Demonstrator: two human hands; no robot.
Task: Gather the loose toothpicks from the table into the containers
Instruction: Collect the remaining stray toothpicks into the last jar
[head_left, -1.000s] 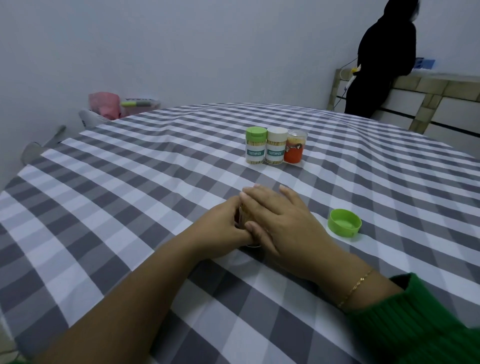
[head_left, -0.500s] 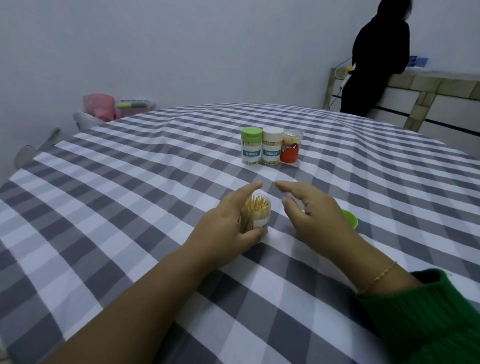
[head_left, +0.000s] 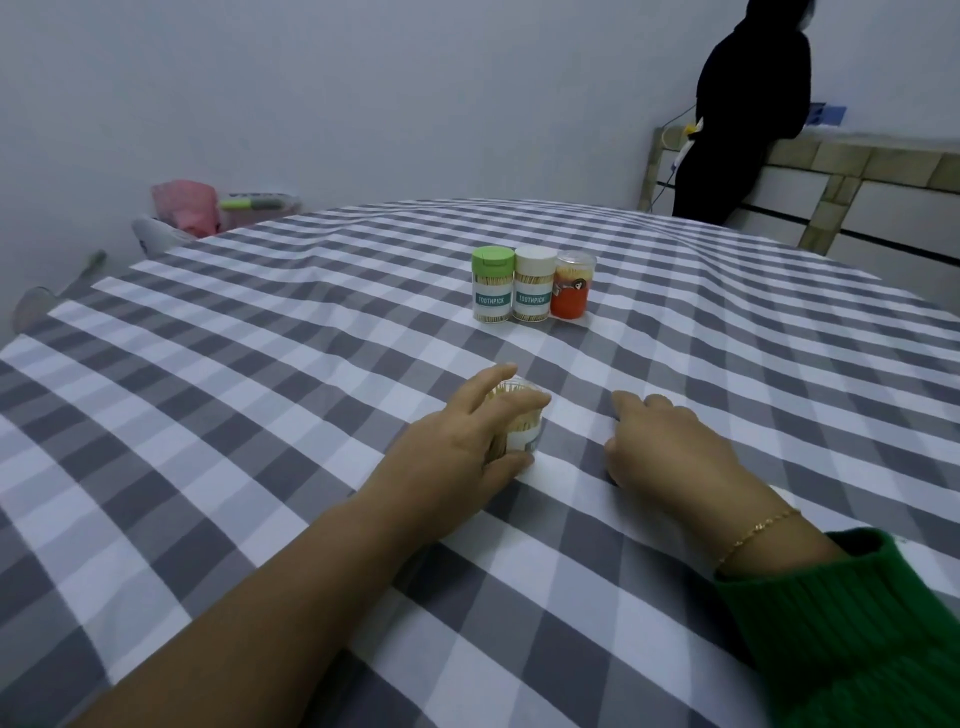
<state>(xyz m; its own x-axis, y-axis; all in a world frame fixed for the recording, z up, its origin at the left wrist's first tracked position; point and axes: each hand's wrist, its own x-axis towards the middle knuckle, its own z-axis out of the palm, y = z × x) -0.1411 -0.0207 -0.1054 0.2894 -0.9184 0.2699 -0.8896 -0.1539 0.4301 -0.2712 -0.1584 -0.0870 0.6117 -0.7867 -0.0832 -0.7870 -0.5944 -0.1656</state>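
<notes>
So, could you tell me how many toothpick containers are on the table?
4: green-lidded container, white-lidded container and orange container in a row mid-table; open container gripped by the left hand.

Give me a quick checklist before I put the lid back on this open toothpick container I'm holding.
1. Open container upright on the tablecloth: ok.
2. Left hand has a steady grip round it: ok.
3. Toothpicks sit inside, none sticking past the rim: cannot tell, fingers cover part of it.
4. Lid in the right hand: cannot tell; the hand lies curled over that spot and no lid shows.
5. Loose toothpicks left on the cloth: none visible.
6. Three closed containers stand clear, farther back: ok.
</notes>
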